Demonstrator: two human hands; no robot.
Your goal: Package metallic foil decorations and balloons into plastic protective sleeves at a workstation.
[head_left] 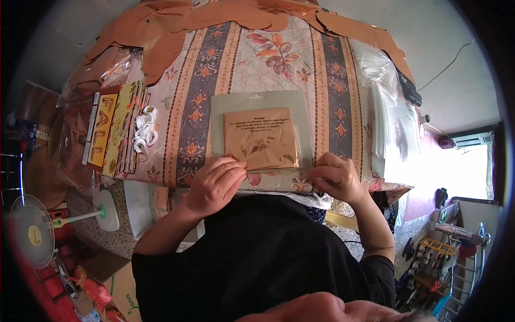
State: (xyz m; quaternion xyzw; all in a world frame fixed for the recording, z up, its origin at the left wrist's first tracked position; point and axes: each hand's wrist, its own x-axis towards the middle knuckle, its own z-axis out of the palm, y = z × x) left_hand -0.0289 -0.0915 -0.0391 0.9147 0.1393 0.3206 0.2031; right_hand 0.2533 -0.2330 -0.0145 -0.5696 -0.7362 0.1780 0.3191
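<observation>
A flat brown packet in clear plastic, with dark print near its top, lies in front of me. Beneath or inside a larger grey-green flat sleeve with a hanging slot at its far edge it sits; I cannot tell which. My left hand has curled fingers, and its fingertips press on the packet's near left corner. At the sleeve's near right corner, my right hand is closed in a pinch. Its fingertips seem to hold the plastic edge there.
Patterned cloth covers the table. On the left stand a row of colourful cards and white string bundles. Stacked clear plastic bags lie at the right. Brown paper lines the far edge. A fan stands on the floor.
</observation>
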